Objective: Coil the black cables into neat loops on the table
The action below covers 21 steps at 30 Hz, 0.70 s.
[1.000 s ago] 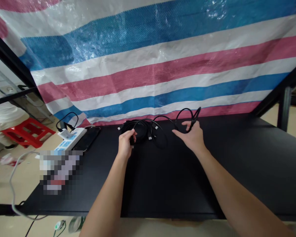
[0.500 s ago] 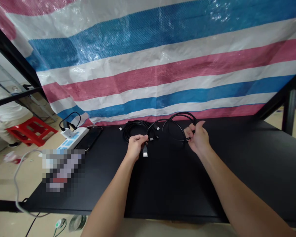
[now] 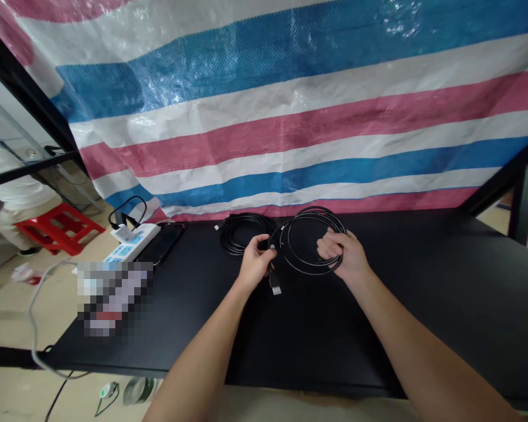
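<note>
A black cable (image 3: 310,271) hangs in round loops between my two hands above the black tabletop. My left hand (image 3: 256,261) pinches it close to its plug (image 3: 275,287), a black HDMI-type connector with a pale metal end pointing down toward me. The fingers of my right hand (image 3: 341,251) are wrapped around the right side of the loops. Behind my left hand, a second coil of black cable (image 3: 233,237) lies flat on the table, with a light-tipped plug (image 3: 217,227) at its left. My left hand hides part of that coil.
At left on the black table (image 3: 193,328) are a white power strip (image 3: 136,243) with a charger plugged in and a dark phone (image 3: 165,243). A striped tarp (image 3: 290,135) hangs behind. Beyond the left edge, a person sits on a red stool (image 3: 61,228).
My right hand has closed around the loops, which now form a fuller, rounder coil nearer to me. My left hand and the plug have shifted right and slightly toward me.
</note>
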Motion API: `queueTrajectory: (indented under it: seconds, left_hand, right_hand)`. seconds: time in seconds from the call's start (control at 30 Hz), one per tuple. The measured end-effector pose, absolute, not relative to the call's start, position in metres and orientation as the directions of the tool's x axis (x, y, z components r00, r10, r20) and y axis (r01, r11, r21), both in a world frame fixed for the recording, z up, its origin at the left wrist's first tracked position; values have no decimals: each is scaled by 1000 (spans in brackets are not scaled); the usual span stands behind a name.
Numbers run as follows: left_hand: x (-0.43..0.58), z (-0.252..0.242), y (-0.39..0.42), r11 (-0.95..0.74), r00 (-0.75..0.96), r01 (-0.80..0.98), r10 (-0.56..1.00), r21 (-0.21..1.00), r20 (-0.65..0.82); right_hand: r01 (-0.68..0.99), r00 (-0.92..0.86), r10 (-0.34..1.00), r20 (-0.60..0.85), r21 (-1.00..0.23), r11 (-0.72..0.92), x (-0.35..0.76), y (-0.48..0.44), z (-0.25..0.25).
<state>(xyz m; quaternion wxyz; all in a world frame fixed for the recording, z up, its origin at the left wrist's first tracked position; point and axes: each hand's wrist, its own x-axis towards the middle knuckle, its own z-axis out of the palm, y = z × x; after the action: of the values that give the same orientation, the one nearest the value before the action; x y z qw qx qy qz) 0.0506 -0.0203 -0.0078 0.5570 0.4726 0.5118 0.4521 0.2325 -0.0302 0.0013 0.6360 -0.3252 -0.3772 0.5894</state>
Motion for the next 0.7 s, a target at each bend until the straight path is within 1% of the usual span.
queueTrajectory:
  seconds: [0.07, 0.13, 0.2, 0.23, 0.3, 0.37, 0.43, 0.47, 0.53, 0.6, 0.67, 0.7]
  left_hand:
    - [54, -7, -24, 173, 152, -17, 974, 985, -168]
    - [57, -8, -27, 178, 215, -19, 962, 984, -170]
    - [59, -9, -27, 174, 216, 0, 961, 985, -170]
    - [58, -10, -26, 165, 185, 8, 969, 986, -163]
    - [56, -11, -23, 122, 59, -3, 991, 992, -122]
    - [53, -10, -20, 45, -93, -54, 994, 998, -50]
    - [50, -7, -18, -44, -194, -142, 981, 989, 16]
    - [48, -6, -18, -67, -204, -205, 979, 977, 25]
    - [46, -2, -19, -21, -118, -352, 993, 936, -22]
    - [43, -1, -20, 99, 45, -473, 995, 875, -88]
    - [40, -2, -21, 182, 168, -542, 980, 820, -106]
    - [38, -3, -20, 193, 192, -568, 976, 800, -99]
  right_hand:
    - [-553, -98, 990, 98, -833, 28, 232, -34, 3]
    - [-564, -181, 980, 86, -825, -32, 228, -36, 3]
    - [-528, -198, 978, 65, -848, -50, 223, -36, 1]
    - [-484, -168, 984, 58, -875, -31, 220, -35, -1]
    - [-327, -38, 997, 68, -943, 52, 214, -33, -5]
    - [-100, 94, 988, 121, -986, 130, 207, -33, -8]
    - [108, 166, 964, 207, -976, 191, 202, -34, -9]
    - [189, 181, 950, 253, -957, 218, 200, -36, -9]
    - [321, 204, 918, 340, -909, 266, 198, -38, -11]
    - [437, 220, 887, 405, -854, 282, 199, -38, -14]
    - [553, 223, 860, 459, -786, 276, 200, -36, -20]
    - [610, 218, 849, 482, -746, 267, 200, -35, -23]
